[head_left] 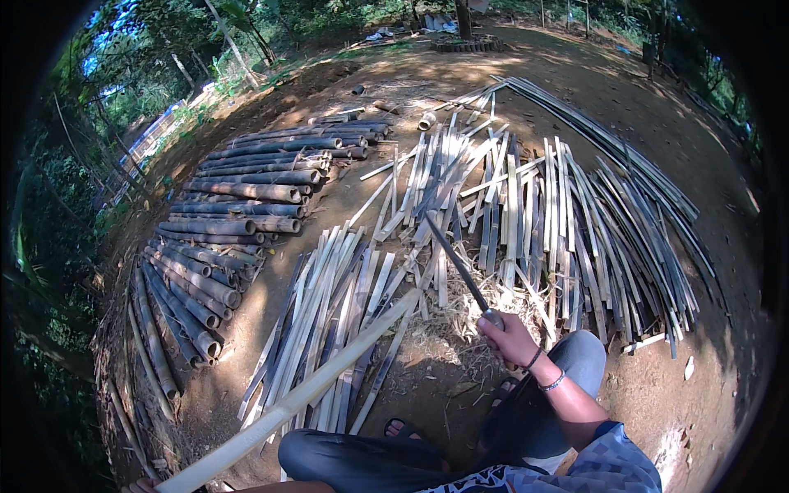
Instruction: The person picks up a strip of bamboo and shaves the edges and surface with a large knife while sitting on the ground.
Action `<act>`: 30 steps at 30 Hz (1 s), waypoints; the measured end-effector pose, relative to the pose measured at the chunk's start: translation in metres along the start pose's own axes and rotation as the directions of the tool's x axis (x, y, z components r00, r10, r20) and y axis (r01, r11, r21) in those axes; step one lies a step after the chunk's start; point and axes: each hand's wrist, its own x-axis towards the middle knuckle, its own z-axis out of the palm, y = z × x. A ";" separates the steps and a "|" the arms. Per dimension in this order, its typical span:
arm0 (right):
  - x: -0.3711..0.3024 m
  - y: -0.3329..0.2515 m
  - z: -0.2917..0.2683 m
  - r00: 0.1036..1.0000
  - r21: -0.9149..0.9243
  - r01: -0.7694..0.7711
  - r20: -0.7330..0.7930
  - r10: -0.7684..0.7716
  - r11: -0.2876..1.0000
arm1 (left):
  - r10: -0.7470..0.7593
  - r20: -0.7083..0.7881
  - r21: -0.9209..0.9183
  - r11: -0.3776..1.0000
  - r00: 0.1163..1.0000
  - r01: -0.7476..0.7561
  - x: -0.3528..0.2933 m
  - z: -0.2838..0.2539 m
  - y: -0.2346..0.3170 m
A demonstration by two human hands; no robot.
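Note:
My right hand [507, 339] is closed round the handle of a long dark-bladed knife [457, 263], its blade pointing forward and to the left. Low at the left edge, part of my left hand [138, 486] grips the near end of a wide pale bamboo strip [300, 394]. That strip runs up and to the right across the view, over a pile of split bamboo slats [325, 279]. Its far end lies a little left of the knife, apart from the blade. Most of my left hand is cut off by the frame.
Whole bamboo poles [238, 193] are stacked at the left. Many split slats [592, 238] fan out at the right. Pale shavings [468, 320] cover the ground before my bent knees [575, 361]. A tree trunk [464, 20] stands at the back.

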 end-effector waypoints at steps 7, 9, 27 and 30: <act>-0.003 0.016 -0.035 0.937 0.329 -0.028 -0.321 0.139 0.944 | 0.310 -0.841 0.405 0.904 0.444 0.135 0.011 -0.040 -0.188; -0.009 0.015 -0.039 0.948 0.400 -0.062 -0.263 0.179 0.915 | 0.267 -0.923 0.311 0.942 0.277 0.127 -0.008 -0.101 -0.245; -0.005 0.023 -0.006 0.968 0.494 -0.232 0.033 0.249 0.838 | -0.474 -0.866 -0.310 0.761 0.161 0.570 -0.121 -0.236 -0.320; -0.013 0.016 -0.018 0.963 0.467 -0.240 0.004 0.269 0.851 | -0.698 -0.687 -0.056 0.330 0.203 0.942 -0.117 -0.200 -0.343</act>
